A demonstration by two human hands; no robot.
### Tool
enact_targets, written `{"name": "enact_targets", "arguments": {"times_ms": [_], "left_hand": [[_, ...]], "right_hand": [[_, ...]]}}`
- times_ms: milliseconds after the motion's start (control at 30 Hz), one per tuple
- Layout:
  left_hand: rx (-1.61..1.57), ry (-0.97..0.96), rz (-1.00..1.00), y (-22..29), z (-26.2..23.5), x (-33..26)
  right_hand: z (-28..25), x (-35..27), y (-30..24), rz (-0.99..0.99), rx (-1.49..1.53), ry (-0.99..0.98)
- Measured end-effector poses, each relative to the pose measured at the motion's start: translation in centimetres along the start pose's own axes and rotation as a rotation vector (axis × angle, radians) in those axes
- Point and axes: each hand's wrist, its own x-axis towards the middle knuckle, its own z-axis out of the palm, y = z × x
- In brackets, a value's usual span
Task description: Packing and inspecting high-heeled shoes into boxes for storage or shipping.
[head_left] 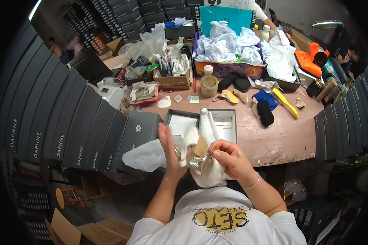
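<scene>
One white shoe (189,141), two-handed, up by the near edge of the bench (274,141)! Left hand (170,153) upright, fingers straight, palm against the side, apparently as a brace; thumb hidden, so no telling how firm the hold. Right hand (235,161): thumb and forefinger together, pinched on an apparent thin strap (211,153), seemingly for fine control. Farther out, open grey box (234,122) just ahead, within easy reach; dark boxes (49,110) stacked at left, probably to free the middle.

Tabletop (276,143) is brightly lit; lamp (35,10) glare seen at 10 o'clock; rim blacked out, box stack (65,122) bowed at 9 o'clock.
</scene>
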Motion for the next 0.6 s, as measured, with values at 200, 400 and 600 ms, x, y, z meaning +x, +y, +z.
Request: {"name": "enact_targets", "arguments": {"times_ms": [200,400,600], "left_hand": [[-1.41,-0.749,-0.504,-0.1,-3.8,-0.2],[-1.192,-0.279,-0.825,3.1,1.5,-3.2],[-1.311,-0.34,-1.31,-1.2,1.4,-6.2]], "right_hand": [[1.3,1.3,-2.5,0.053,0.127,-0.084],[-1.0,0.7,1.0,-0.08,0.055,0.161],[-2.5,-2.7,2.5,-0.346,-0.366,0.349]]}}
